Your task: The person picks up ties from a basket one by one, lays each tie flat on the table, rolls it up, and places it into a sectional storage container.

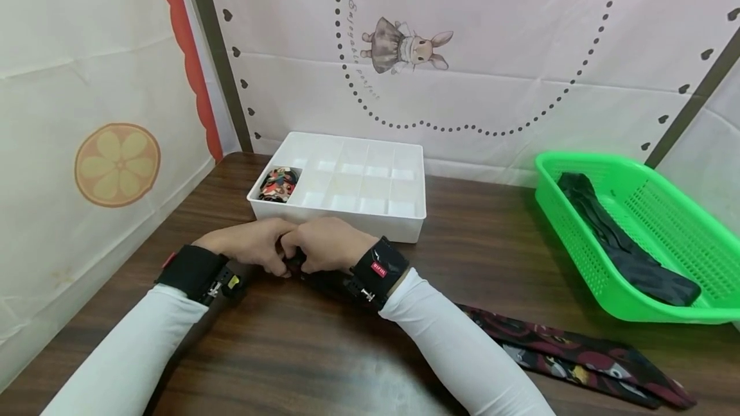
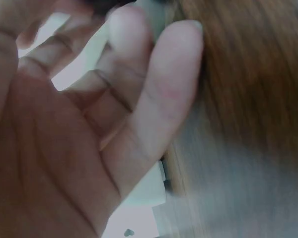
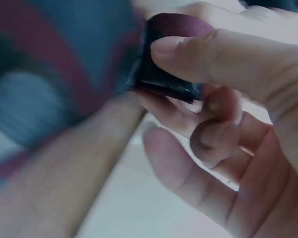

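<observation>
A dark necktie with a maroon cartoon print runs along the table from the lower right, passing under the right forearm. Its near end is a small roll between both hands. My right hand pinches this roll, thumb on top and curled fingers below in the right wrist view. Beside it, my left hand has bent fingers at the roll's other side, mostly hidden in the head view. Dark fabric touches the left fingertips at the top of the left wrist view.
Just beyond the hands stands a white divided box, with a rolled multicoloured patterned cloth in its front left compartment. A green basket at the right holds a folded black necktie. Printed cloth walls border the wooden table.
</observation>
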Demonstrator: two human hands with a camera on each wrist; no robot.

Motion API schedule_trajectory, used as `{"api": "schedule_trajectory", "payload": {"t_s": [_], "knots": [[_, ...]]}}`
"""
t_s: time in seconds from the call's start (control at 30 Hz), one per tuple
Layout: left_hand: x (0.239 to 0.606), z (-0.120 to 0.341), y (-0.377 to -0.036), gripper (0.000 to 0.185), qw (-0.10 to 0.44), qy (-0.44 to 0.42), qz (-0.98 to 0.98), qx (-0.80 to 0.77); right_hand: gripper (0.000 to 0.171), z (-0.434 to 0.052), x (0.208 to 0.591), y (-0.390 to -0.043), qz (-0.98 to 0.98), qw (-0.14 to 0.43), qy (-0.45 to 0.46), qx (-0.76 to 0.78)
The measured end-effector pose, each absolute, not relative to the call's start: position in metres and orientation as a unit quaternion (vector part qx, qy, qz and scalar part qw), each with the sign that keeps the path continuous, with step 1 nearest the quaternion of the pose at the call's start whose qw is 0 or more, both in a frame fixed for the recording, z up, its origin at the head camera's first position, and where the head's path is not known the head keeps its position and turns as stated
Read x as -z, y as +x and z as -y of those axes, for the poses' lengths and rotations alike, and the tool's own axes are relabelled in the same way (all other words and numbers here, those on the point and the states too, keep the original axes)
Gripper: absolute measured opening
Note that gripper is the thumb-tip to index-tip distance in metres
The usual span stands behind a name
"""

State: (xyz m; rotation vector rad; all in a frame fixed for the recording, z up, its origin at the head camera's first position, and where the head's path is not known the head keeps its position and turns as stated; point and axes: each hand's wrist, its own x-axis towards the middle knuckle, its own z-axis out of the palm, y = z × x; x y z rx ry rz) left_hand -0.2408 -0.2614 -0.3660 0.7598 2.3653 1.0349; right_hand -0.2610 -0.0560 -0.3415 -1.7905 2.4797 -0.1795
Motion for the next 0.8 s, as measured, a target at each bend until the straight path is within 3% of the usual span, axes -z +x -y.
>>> {"api": "schedule_trajectory", "payload": {"t_s": [0.17, 0.43, 0.8], "knots": [[0.370, 0.264, -0.239, 0.027, 0.245, 0.273, -0.840, -0.399, 0.029, 0.058, 0.349, -0.259, -0.808, 0.028, -0.586, 0.050], [0.375, 0.264, -0.244, 0.024, 0.198, 0.310, -0.849, -0.380, 0.035, 0.056, 0.341, -0.264, -0.815, 0.072, -0.575, 0.030], [0.380, 0.265, -0.249, 0.034, 0.195, 0.328, -0.836, -0.394, 0.025, 0.053, 0.346, -0.264, -0.812, 0.004, -0.582, 0.044]]}}
